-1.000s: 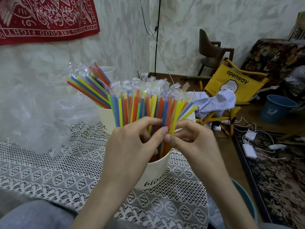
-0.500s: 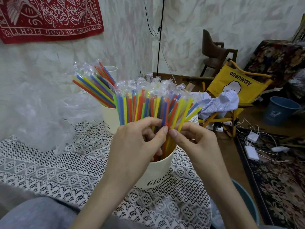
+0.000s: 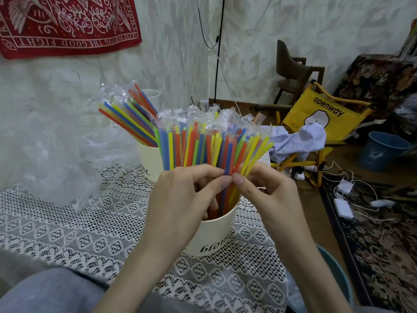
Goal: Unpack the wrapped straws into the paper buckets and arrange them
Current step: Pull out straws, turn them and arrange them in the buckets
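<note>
Here, on the lace-covered tabletop, crumpled clear plastic wrap at far left, then a rear paper bucket with wrapped straws leaning left, well over its rim. Just in front, the near paper bucket, packed with a fanned bundle of wrapped straws, upright to slightly splayed right. Left hand, grip curled round the bundle's near side, fingers reaching into the bucket mouth; right hand, grip pinching a few straws between thumb and fingertips, thumb tips of both hands touching.

Risks, as judged: light, top-heavy bucket likely to tip if the bundle is pushed sideways; slick sleeves apt to slip from a loose pinch; right-hand yellow straws already splayed toward the tabletop's right edge, so a dropped one could fall to the floor.

Room for moving: open lace in front and left of the near bucket; rear bucket just beside it, little gap between; tabletop edge close on the right, with a teal bin below, then cables and a rug beyond.
</note>
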